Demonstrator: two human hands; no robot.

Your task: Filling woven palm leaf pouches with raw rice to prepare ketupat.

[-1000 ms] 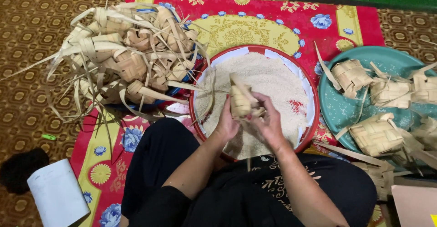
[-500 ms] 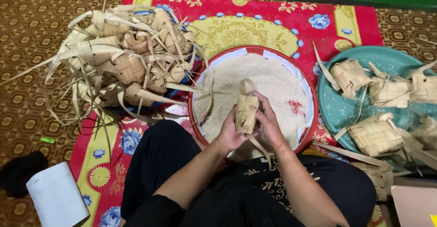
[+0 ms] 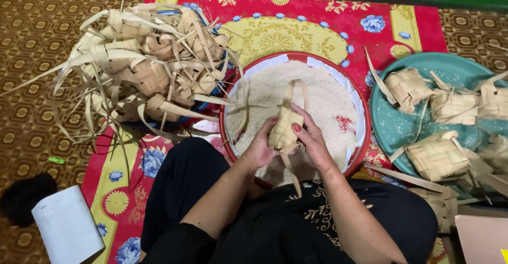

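I hold a small woven palm-leaf pouch upright in both hands, above the near rim of a red-rimmed basin full of white rice. My left hand cups the pouch from the left. On the other side, my right hand wraps it, fingers over its top edge. Two loose leaf strips rise from the pouch's top and another trails down toward my lap.
A big heap of empty woven pouches lies to the left on a red patterned mat. A teal tray on the right carries several woven pouches. A white notebook and a dark object lie at lower left.
The pouch has been turned from tilted to upright and drawn a little nearer to me, with both hands staying closed around it over the rice.
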